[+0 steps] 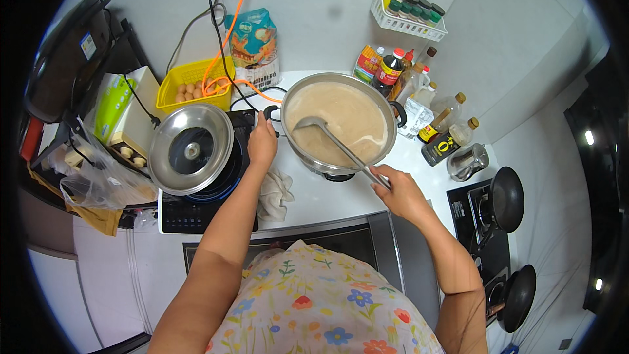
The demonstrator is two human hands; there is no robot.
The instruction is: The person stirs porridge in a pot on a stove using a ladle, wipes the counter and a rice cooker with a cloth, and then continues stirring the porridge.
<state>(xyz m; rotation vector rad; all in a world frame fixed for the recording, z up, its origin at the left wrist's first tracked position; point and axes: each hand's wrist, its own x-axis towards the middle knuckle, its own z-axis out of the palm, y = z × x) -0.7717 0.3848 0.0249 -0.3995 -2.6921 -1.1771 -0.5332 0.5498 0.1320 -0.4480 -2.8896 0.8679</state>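
A wide stainless steel pot (339, 157) full of cloudy tan liquid (344, 103) stands on the white counter. My right hand (400, 191) is closed around the handle of a metal ladle (339, 141), whose bowl lies in the liquid at the pot's left side. At the pot's left, my left hand (263, 142) is by its black side handle (271, 112); the fingers are partly hidden, so its grip cannot be made out. Left of that hand, a steel lid with a glass centre (159, 157) rests over a black induction cooker (182, 214). A crumpled cloth (275, 194) lies between cooker and pot.
Behind are a yellow basket of eggs (167, 86), a flour-like bag (253, 44) and an orange cord (233, 19). Sauce bottles (390, 71) and a steel jug (468, 162) line the right. Two black pans (508, 199) sit by a gas hob (462, 206).
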